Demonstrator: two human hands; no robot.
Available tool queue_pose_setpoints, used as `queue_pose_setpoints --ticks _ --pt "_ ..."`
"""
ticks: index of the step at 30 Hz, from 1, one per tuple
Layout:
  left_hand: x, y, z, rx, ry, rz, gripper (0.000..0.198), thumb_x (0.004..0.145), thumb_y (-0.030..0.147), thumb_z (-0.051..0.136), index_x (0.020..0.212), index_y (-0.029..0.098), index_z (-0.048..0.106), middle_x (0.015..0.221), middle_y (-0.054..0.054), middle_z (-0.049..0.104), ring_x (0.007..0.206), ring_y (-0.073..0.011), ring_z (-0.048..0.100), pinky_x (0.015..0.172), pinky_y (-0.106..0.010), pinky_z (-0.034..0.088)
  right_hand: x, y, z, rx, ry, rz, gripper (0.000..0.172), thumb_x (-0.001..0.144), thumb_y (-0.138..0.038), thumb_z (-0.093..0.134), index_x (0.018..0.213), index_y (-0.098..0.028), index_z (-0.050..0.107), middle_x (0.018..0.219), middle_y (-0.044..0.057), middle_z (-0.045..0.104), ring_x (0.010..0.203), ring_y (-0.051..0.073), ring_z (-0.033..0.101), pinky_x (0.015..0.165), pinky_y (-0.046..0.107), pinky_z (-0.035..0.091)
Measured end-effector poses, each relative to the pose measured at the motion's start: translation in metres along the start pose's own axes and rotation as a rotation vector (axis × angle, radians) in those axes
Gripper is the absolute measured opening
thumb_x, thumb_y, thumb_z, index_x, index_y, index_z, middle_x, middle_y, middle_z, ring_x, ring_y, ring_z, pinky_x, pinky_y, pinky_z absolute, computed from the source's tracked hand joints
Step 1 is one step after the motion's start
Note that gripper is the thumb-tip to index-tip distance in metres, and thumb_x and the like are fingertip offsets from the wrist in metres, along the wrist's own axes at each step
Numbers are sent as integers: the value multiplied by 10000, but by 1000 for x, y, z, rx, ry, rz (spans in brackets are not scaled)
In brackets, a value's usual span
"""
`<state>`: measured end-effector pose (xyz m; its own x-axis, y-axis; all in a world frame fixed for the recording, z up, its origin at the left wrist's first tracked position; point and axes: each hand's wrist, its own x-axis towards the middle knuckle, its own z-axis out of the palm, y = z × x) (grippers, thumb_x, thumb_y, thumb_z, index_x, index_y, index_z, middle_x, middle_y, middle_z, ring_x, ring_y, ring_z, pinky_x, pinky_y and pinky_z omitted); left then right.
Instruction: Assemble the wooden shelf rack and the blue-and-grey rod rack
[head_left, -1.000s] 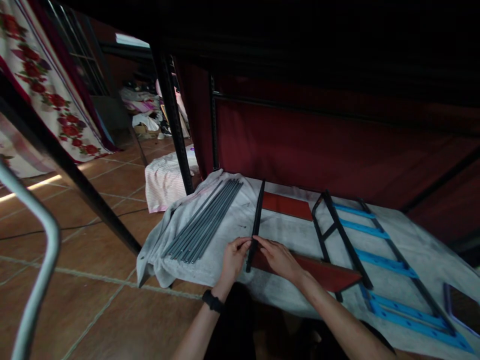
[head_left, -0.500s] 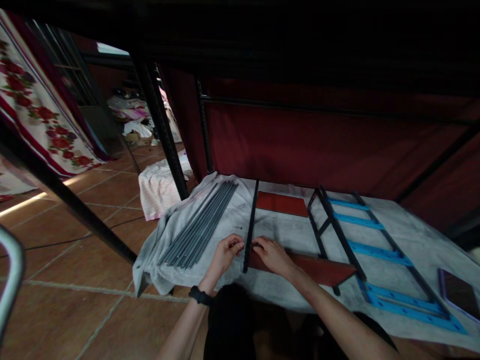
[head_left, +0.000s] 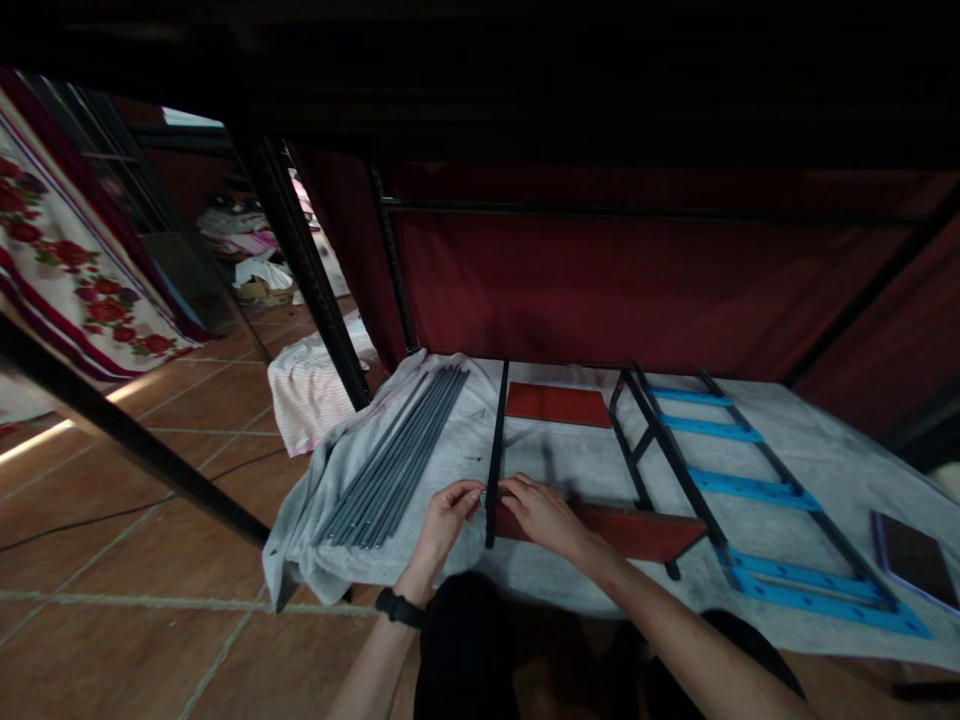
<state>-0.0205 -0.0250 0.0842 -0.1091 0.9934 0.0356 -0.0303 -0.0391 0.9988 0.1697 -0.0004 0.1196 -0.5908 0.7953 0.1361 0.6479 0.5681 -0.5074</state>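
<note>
My left hand [head_left: 452,508] is pinched at the left side of a black metal bar [head_left: 497,440], its fingertips against the bar. Something small may be between them; it is too small to name. My right hand [head_left: 541,512] is closed at the bar's right side, fingertips at the bar and the hand over the end of a reddish-brown board [head_left: 637,532]. What its fingers hold is hidden. A second reddish-brown board [head_left: 559,404] lies farther back, between the black bar and a black side frame [head_left: 631,450].
Several grey metal rods [head_left: 405,455] lie left on a grey cloth [head_left: 465,572]. A black frame with blue crosspieces [head_left: 750,483] and a phone [head_left: 916,558] lie right. Black posts [head_left: 311,265] stand left, with a dark beam overhead and a dark red curtain [head_left: 600,290] behind.
My left fingers have moved right, from just beside the black bar to against it. My right hand stays nearly in place. The camera view has shifted slightly.
</note>
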Motion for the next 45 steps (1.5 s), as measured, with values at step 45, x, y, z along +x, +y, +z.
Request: queue_pose_setpoints --ticks 45 --pt "16 -10 -6 39 -138 97 129 783 281 657 741 161 639 645 21 543 624 -116 486 625 -250 390 5 11 4 61 -27 -16 281 971 -191 463 1165 -221 663 1095 64 686 1026 208 649 913 320 473"
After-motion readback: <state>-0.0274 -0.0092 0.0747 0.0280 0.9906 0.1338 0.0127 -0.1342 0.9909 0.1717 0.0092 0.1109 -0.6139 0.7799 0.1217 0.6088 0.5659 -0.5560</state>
